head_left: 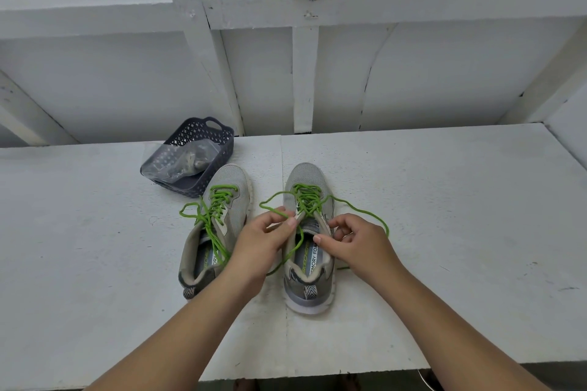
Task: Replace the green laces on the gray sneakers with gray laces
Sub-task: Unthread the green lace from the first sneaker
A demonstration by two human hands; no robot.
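Note:
Two gray sneakers stand side by side on the white table (444,200), toes pointing away from me. The left sneaker (232,187) has its green lace (216,200) untied, the ends hanging loose. The right sneaker (309,178) has its green lace (306,200) undone too, with long ends trailing to both sides. My left hand (263,241) pinches that lace beside the tongue. At the shoe's right collar my right hand (352,241) curls its fingers around the lace. Gray laces in a clear bag (187,159) lie in the dark basket.
A dark perforated plastic basket (219,143) sits behind the left sneaker, touching its toe. A white wooden wall with beams rises behind the table. The table's front edge runs just below my forearms.

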